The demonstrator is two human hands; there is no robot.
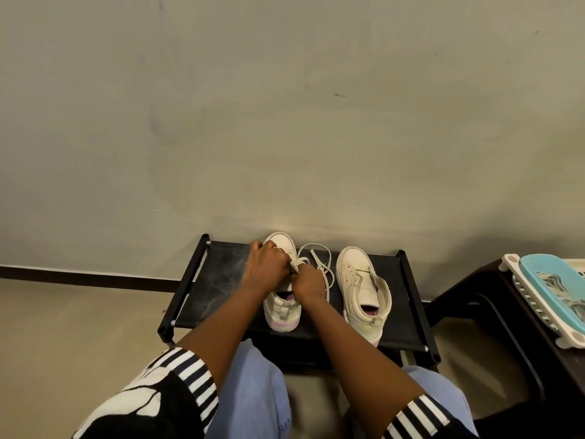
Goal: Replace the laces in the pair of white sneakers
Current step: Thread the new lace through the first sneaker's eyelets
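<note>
Striped sleeves [196, 375] filled the bottom edge. I logged left hand [269, 264] and right hand [308, 282] curled tight, pinching the lace [319, 263] over the centre-frame sneaker [281, 307], probably steadying an eyelet. Second sneaker [357, 274] sat just right, on the black rack [221, 280]. Slack loops between them might snag. Basket [544, 274] sat far right.
</note>
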